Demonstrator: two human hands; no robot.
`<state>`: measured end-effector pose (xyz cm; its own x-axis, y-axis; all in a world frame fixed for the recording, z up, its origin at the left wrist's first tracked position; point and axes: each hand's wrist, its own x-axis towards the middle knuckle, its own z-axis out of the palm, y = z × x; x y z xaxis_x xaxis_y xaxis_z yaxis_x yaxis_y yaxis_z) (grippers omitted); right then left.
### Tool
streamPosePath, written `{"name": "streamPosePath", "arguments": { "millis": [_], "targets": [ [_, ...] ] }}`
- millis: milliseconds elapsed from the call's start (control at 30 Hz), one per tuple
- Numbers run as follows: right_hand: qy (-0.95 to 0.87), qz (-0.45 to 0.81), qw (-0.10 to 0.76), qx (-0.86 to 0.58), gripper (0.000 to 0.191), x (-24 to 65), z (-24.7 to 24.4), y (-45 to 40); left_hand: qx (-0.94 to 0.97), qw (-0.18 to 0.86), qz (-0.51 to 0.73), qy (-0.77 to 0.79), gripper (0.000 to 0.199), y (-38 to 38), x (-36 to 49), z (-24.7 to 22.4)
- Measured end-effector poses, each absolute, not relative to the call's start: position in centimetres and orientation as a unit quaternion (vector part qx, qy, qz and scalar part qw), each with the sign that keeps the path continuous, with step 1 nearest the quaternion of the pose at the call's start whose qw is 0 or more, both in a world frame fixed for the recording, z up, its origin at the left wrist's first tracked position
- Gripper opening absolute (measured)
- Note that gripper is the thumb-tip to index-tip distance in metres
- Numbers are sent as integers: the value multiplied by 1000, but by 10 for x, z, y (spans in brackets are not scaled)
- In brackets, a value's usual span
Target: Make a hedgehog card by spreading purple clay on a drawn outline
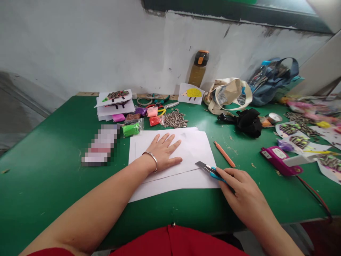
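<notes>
White paper sheets [194, 145] lie stacked on the green table in front of me. My left hand [163, 151] presses flat on the top sheet, its fingers spread. A silver bangle [152, 160] circles that wrist. In my right hand [241, 190], a utility knife [211, 171] with a blue handle has its dark blade out. Its tip points left, over the right part of the paper near a slanting edge that crosses the sheets. Whether the blade touches the paper I cannot tell. An orange pen [224, 154] rests to the right of the stack.
Behind the paper are a sunflower seed pile [176, 119], clay packets [131, 129], scissors [170, 105] and hedgehog pictures [113, 97]. A bottle [199, 69] and a cloth bag [229, 94] stand by the wall. A pixelated object [101, 145] lies left, a purple device [281, 161] right.
</notes>
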<state>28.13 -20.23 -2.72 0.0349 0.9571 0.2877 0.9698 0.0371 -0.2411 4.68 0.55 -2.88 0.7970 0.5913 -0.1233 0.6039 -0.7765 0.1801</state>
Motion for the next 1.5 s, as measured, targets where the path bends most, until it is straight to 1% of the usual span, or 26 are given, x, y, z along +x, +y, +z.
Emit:
{"name": "streamPosePath", "arguments": {
  "millis": [233, 467, 700, 1033, 1367, 1500],
  "targets": [
    [-680, -40, 188, -708, 33, 288, -29, -202, 939, 114, -32, 323, 75, 5, 47, -26],
    [-704, 2, 182, -686, 34, 274, -26, -199, 938, 108, -41, 328, 71, 4, 49, -24],
    [-685, -40, 182, -705, 33, 285, -29, -200, 939, 110, -30, 325, 68, 5, 48, -26],
    [-699, 9, 197, -687, 34, 271, -24, -197, 938, 101, -48, 328, 67, 4, 49, -23],
    [-738, 40, 167, -653, 33, 236, -17, -186, 940, 107, -33, 323, 69, 6, 48, -28],
    [-752, 60, 173, -634, 34, 220, -13, -181, 940, 108, -30, 323, 69, 5, 49, -27]
  ]
}}
